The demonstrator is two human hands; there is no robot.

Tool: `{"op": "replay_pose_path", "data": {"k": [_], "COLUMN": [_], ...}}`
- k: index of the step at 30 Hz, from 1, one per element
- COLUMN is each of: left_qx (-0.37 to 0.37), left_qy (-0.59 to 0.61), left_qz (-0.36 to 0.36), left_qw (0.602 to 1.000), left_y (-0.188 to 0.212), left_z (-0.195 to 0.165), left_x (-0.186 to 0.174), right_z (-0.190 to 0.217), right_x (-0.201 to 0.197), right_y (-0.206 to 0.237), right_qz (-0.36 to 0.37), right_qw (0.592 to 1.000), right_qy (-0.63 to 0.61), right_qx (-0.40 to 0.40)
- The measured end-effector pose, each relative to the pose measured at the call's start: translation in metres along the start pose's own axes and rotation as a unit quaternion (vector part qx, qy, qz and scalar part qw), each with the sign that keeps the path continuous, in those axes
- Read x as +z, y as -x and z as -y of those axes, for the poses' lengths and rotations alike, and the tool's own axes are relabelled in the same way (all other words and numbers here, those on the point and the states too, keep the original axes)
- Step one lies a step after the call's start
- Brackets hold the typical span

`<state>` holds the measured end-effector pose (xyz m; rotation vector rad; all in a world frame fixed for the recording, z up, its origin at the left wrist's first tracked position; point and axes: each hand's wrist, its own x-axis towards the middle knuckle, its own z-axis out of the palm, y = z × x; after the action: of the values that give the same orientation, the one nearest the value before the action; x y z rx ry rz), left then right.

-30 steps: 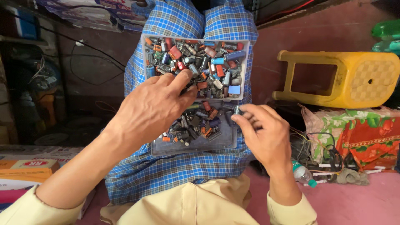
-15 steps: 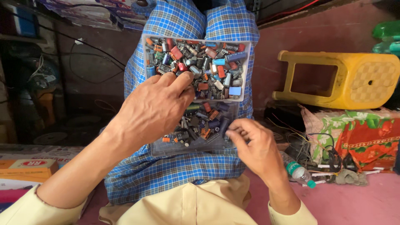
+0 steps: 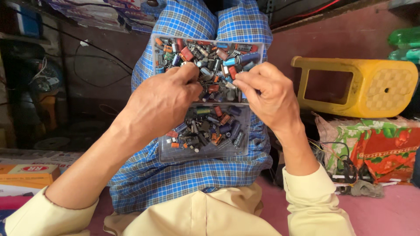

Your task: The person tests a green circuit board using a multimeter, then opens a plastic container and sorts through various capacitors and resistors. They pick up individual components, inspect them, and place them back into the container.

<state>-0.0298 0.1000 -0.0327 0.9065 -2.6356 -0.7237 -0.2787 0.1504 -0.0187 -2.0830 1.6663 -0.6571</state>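
Head view: you're mid-sort, both hands in the clear tray (image 3: 203,150) on your lap, frame centre. Left hand (image 3: 164,102) fingers pressed together, right hand (image 3: 267,94) pinching among the small components (image 3: 210,126); what each holds, I can't tell. Next calls for a fine fingertip pick.

I count one clear plastic tray (image 3: 162,150) on my lap, holding too many small electronic parts (image 3: 210,126) to number. One yellow stool (image 3: 385,91) lies beside me, and two green bottles (image 3: 404,43).
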Motion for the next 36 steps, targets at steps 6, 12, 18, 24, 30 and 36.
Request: {"op": "replay_pose_path", "data": {"k": [6,12,18,24,30,36], "left_qx": [0.03,0.035,0.046,0.068,0.115,0.038], "left_qy": [-0.074,-0.054,-0.026,-0.113,-0.102,0.175], "left_qz": [0.01,-0.024,-0.076,-0.012,-0.022,-0.086], "left_qw": [0.997,0.998,0.996,0.991,0.988,0.98], "left_y": [0.0,0.001,0.002,-0.011,-0.018,-0.008], "left_z": [0.004,0.006,0.008,0.002,0.008,0.02], "left_x": [0.0,0.001,-0.003,0.001,-0.003,-0.022], "right_z": [0.01,0.008,0.011,0.022,0.016,0.018], "right_x": [-0.001,-0.004,-0.008,0.005,-0.002,-0.007], "right_y": [-0.005,-0.009,-0.011,-0.013,-0.011,-0.006], "right_qz": [0.043,0.07,0.053,0.095,0.083,0.038], "right_qw": [0.997,0.989,0.996,0.982,0.989,0.996], "right_qy": [-0.025,0.058,0.005,0.067,0.055,0.016], "right_qx": [-0.053,-0.113,-0.073,-0.146,-0.112,-0.077]}}
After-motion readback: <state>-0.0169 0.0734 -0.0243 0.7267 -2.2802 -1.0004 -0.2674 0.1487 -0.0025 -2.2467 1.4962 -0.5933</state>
